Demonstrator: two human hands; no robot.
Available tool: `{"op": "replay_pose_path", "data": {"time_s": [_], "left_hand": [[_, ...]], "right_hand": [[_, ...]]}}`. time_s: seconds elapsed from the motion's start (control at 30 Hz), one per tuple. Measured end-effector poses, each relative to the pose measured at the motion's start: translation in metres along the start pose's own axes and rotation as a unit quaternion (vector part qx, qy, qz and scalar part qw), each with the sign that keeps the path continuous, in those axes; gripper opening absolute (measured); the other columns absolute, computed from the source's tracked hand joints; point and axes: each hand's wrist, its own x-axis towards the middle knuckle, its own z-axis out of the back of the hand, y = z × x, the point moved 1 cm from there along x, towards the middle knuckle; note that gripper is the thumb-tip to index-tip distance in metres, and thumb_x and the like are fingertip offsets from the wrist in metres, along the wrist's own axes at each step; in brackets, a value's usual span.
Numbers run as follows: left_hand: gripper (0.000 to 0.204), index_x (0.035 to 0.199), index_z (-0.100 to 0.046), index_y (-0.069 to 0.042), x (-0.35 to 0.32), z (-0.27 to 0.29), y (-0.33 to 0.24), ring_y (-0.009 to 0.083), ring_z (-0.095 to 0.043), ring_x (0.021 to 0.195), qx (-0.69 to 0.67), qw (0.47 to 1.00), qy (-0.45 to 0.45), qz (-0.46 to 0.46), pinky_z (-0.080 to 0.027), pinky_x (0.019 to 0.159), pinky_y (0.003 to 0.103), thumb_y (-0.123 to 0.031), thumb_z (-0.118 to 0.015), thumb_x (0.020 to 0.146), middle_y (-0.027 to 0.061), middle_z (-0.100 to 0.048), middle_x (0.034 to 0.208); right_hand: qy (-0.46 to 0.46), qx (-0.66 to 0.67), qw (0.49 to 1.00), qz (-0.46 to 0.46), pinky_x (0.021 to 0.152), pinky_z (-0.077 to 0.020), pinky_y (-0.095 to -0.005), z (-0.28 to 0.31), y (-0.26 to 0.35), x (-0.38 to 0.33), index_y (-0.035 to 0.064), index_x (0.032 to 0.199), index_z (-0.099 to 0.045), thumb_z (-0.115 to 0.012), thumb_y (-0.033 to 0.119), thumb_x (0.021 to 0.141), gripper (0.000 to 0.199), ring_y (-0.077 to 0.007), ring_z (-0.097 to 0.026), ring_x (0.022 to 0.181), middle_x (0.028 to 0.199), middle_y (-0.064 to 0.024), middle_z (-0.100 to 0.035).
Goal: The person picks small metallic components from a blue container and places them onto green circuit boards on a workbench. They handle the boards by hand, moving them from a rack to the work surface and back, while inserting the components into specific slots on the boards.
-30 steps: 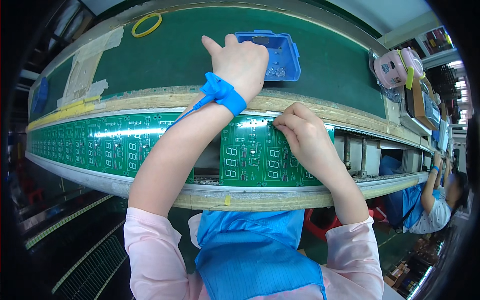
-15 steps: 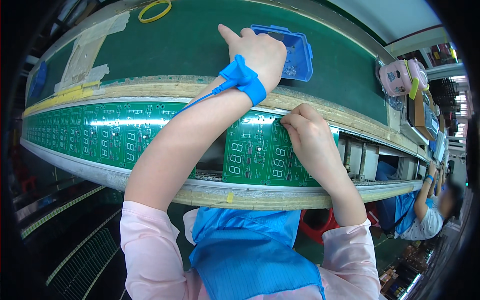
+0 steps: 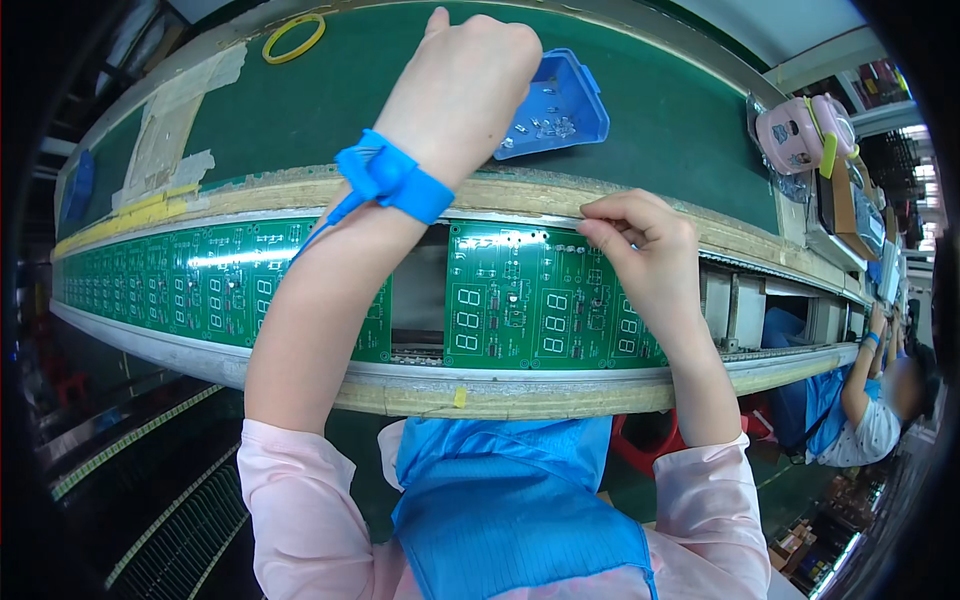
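- In the head view, we see the left hand (image 3: 462,85) reached across the conveyor to the blue plastic tray (image 3: 556,105). Its fingers are curled into a loose fist at the tray's near-left edge; whether they pinch anything we cannot tell, as only the back of the hand shows.
- We note a blue wrist strap (image 3: 392,180) around the left wrist, with a blue cord running off it toward the lower left.
- The tray lies on the green belt (image 3: 300,110) beyond the rails, tilted, with small pale metal parts scattered on its floor.
- The right hand (image 3: 640,255) rests on the top right corner of the green circuit board (image 3: 540,310), its fingertips pinched together at the board's upper edge; any small part between them is too small for us to make out.
- That board sits between the two conveyor rails directly ahead of us, bearing white outlines of digit displays. A gap separates it from the long row of green boards (image 3: 170,290) stretching off to the left.
- On the belt's far left we see a yellow ring of tape (image 3: 293,37), strips of beige masking tape (image 3: 170,130) stuck flat, and a yellow tape strip along the rail edge.
- At the far right, a pink device with a yellow-green part (image 3: 803,130) lies in clear wrapping, beside stacked flat boxes (image 3: 850,215).
- A small yellow tag (image 3: 459,397) sticks to the near rail.
- A co-worker in blue (image 3: 850,400) sits at the lower right, well apart.
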Motion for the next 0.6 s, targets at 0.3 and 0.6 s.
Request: {"op": "replay_pose_path", "data": {"time_s": [0.3, 0.6], "left_hand": [[0.005, 0.086, -0.064, -0.001, -0.032, 0.038, -0.034, 0.0297, -0.067, 0.071, -0.181, 0.979, -0.002, -0.095, -0.046, 0.101, 0.049, 0.0, -0.065, 0.081, 0.0135, -0.067, 0.079], [0.01, 0.088, -0.066, 0.0, -0.078, -0.006, -0.048, 0.0309, -0.066, 0.08, -0.362, 0.923, 0.124, 0.029, -0.053, 0.077, 0.04, 0.001, -0.069, 0.078, 0.0137, -0.067, 0.086]], "right_hand": [[-0.022, 0.093, 0.995, -0.026, 0.069, -0.0558, -0.0244, 0.003, -0.017, -0.003, -0.0055, 0.094, -0.07, -0.07, 0.001, 0.083, 0.012, -0.0159, -0.068, 0.081, 0.089, -0.0101, -0.066], [-0.095, 0.25, 0.963, -0.037, 0.074, -0.0579, -0.025, -0.003, -0.016, -0.006, -0.0085, 0.098, -0.067, -0.054, -0.009, 0.089, 0.017, -0.0199, -0.07, 0.089, 0.102, -0.0131, -0.061]]}}
